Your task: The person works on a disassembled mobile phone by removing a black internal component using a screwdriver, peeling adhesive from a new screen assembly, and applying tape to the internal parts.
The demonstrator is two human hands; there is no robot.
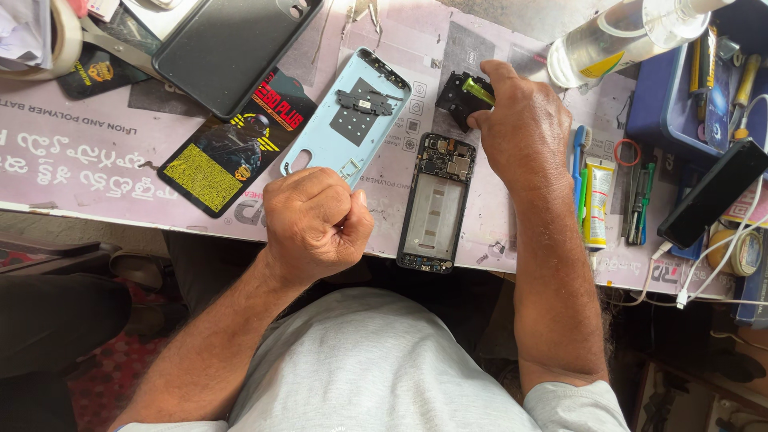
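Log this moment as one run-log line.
left hand: closed fist by light-blue back cover | right hand: on small black part with a green-yellow piece | opened phone frame: between hands

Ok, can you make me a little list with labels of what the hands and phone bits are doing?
left hand: closed in a fist over the table edge; nothing visible in it
right hand: fingers on a small black part with a yellow-green piece
phone frame: lies flat between the hands, circuit board showing
light blue back cover: lies inside up, beside the frame
battery: black and yellow, left of the cover
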